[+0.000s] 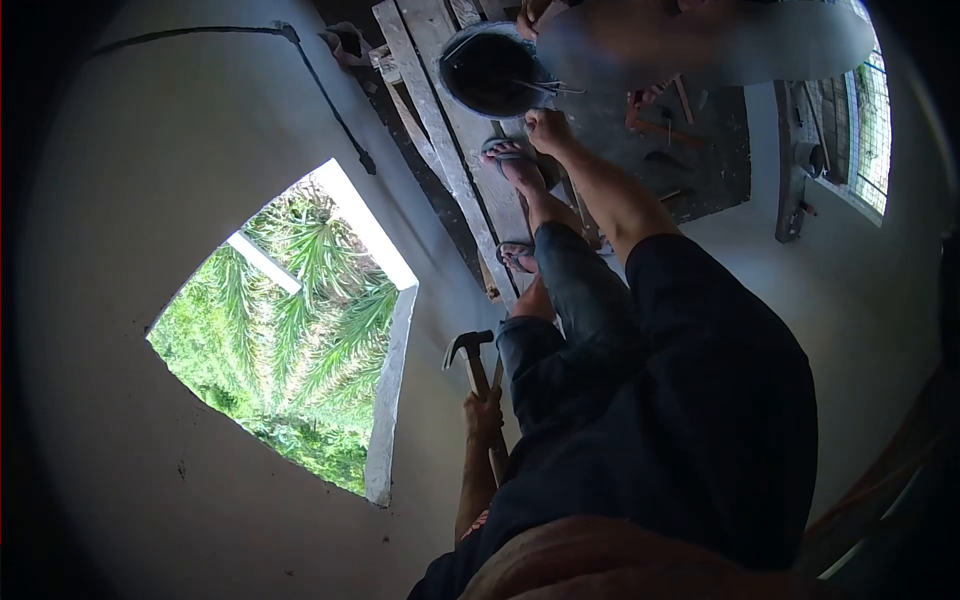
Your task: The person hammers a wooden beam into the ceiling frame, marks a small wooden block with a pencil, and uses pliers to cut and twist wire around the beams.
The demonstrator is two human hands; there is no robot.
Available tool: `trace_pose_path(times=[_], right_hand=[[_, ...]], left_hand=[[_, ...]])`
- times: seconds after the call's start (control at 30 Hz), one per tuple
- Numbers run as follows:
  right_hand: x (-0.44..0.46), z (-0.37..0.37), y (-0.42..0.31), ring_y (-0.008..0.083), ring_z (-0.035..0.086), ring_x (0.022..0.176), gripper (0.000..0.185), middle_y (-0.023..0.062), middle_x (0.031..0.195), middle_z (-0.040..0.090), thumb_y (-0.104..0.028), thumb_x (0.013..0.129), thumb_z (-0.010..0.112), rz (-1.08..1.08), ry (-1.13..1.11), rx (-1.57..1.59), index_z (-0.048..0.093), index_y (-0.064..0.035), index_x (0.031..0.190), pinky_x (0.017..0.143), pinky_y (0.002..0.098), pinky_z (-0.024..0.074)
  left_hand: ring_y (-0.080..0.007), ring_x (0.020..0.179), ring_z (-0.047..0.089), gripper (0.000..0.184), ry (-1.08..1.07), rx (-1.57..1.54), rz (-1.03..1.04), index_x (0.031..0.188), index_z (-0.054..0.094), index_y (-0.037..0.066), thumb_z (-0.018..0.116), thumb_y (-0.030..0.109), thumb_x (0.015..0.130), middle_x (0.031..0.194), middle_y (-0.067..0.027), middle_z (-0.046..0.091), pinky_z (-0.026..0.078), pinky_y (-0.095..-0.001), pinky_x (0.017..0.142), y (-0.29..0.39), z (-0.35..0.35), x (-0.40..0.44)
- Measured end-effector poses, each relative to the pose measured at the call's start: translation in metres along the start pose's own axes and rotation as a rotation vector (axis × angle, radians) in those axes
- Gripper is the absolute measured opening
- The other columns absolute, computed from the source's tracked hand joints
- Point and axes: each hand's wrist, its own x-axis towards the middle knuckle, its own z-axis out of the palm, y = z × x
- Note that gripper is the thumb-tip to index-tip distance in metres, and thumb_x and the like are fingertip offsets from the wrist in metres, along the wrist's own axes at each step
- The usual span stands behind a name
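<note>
My left hand [483, 412] is wrapped round the wooden handle of a claw hammer [468, 345], its metal head pointing up in the view. A thin, long piece shows beside the handle; I cannot make out what it is. Stretched out toward a dark bucket [490, 72], my right hand [548, 130] is closed close by the rim. What its fingers hold, if anything, is hidden. Thin metal rods or a wire handle stick out over the bucket's edge, and the contents look dark.
I stand in sandals on wooden planks [432, 95]. Another person's hand [530, 18] is by the bucket, next to a blurred area. Tools, including an orange-red one [634, 112], lie below. A window opening [400, 350] is at left, a ledge [790, 190] with items at right.
</note>
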Motion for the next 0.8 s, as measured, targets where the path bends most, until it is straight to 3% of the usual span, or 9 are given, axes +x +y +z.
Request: trace_pose_path(times=[0.07, 0.2, 0.3, 0.37, 0.47, 0.5, 0.6, 0.7, 0.8], right_hand=[[0.039, 0.028, 0.009, 0.032, 0.065, 0.088, 0.02, 0.0159, 0.093, 0.068, -0.016, 0.08, 0.061, -0.09, 0.11, 0.059, 0.067, -0.005, 0.096, 0.079, 0.0393, 0.0513], [0.108, 0.079, 0.027, 0.0316, 0.063, 0.097, 0.022, 0.0164, 0.1, 0.067, -0.019, 0.08, 0.061, -0.155, -0.001, -0.058, 0.068, -0.0057, 0.096, 0.085, 0.0387, 0.0498], [0.139, 0.098, 0.013, 0.0323, 0.061, 0.102, 0.023, 0.0149, 0.107, 0.065, -0.021, 0.082, 0.058, 0.117, -0.135, -0.244, 0.068, -0.01, 0.1, 0.089, 0.0411, 0.0481], [0.163, 0.125, 0.022, 0.0335, 0.061, 0.102, 0.024, 0.0154, 0.111, 0.063, -0.019, 0.083, 0.054, 0.211, -0.154, -0.391, 0.067, -0.0103, 0.102, 0.089, 0.0429, 0.0485], [0.186, 0.165, 0.05, 0.0341, 0.061, 0.103, 0.024, 0.0174, 0.11, 0.063, -0.016, 0.085, 0.052, 0.041, -0.097, -0.47, 0.066, -0.0079, 0.101, 0.089, 0.0433, 0.0485], [0.18, 0.162, 0.043, 0.0341, 0.061, 0.102, 0.025, 0.0191, 0.109, 0.063, -0.015, 0.087, 0.048, 0.074, 0.067, -0.316, 0.066, -0.0061, 0.101, 0.088, 0.0441, 0.0485], [0.178, 0.153, 0.033, 0.0342, 0.061, 0.102, 0.026, 0.0187, 0.109, 0.063, -0.015, 0.088, 0.046, 0.083, 0.055, -0.333, 0.066, -0.0062, 0.102, 0.088, 0.0445, 0.0488], [0.175, 0.146, 0.032, 0.0339, 0.061, 0.102, 0.026, 0.0185, 0.109, 0.063, -0.016, 0.088, 0.047, -0.054, 0.043, -0.411, 0.066, -0.0061, 0.103, 0.087, 0.0443, 0.0492], [0.161, 0.112, 0.005, 0.0337, 0.06, 0.104, 0.026, 0.0199, 0.11, 0.062, -0.018, 0.086, 0.05, 0.059, -0.251, -0.458, 0.065, -0.0056, 0.104, 0.088, 0.0436, 0.0489]], left_hand=[[-0.0196, 0.048, 0.058, 0.043, -0.021, 0.059, -0.005, 0.083, 0.053, -0.004, 0.066, 0.036, 0.078, 0.059, -0.0094, 0.056, 0.049, -0.0338, 0.042, -0.003, 0.015, 0.024], [-0.0225, 0.055, 0.062, 0.044, 0.015, 0.183, 0.064, 0.085, 0.057, -0.007, 0.067, 0.035, 0.079, 0.062, -0.0137, 0.059, 0.049, -0.0366, 0.052, 0.009, 0.043, 0.049], [-0.0255, 0.06, 0.063, 0.047, 0.034, 0.195, 0.155, 0.083, 0.059, -0.008, 0.067, 0.038, 0.077, 0.064, -0.016, 0.061, 0.048, -0.0395, 0.056, -0.009, 0.056, 0.075], [-0.0255, 0.061, 0.063, 0.048, -0.014, 0.178, 0.062, 0.082, 0.059, -0.007, 0.068, 0.039, 0.077, 0.064, -0.0162, 0.061, 0.048, -0.0395, 0.057, 0.008, 0.053, 0.075], [-0.022, 0.063, 0.062, 0.044, -0.034, 0.083, 0.016, 0.081, 0.062, -0.005, 0.069, 0.039, 0.075, 0.065, -0.0136, 0.062, 0.048, -0.0376, 0.059, 0.004, 0.053, 0.084], [-0.0209, 0.063, 0.062, 0.043, -0.028, 0.035, 0.012, 0.081, 0.062, -0.004, 0.069, 0.038, 0.075, 0.065, -0.0127, 0.063, 0.048, -0.0372, 0.059, 0.002, 0.055, 0.084], [-0.0174, 0.064, 0.061, 0.039, -0.047, -0.036, -0.001, 0.081, 0.063, -0.003, 0.069, 0.035, 0.075, 0.067, -0.0093, 0.064, 0.048, -0.035, 0.059, 0.0, 0.055, 0.091], [-0.0165, 0.064, 0.06, 0.038, -0.069, -0.077, -0.006, 0.082, 0.064, -0.002, 0.069, 0.035, 0.076, 0.068, -0.0089, 0.064, 0.048, -0.0344, 0.06, 0.009, 0.053, 0.089], [-0.0164, 0.065, 0.061, 0.039, -0.081, -0.044, 0.011, 0.083, 0.064, -0.003, 0.068, 0.035, 0.076, 0.068, -0.0095, 0.064, 0.048, -0.0347, 0.06, 0.02, 0.046, 0.083]])
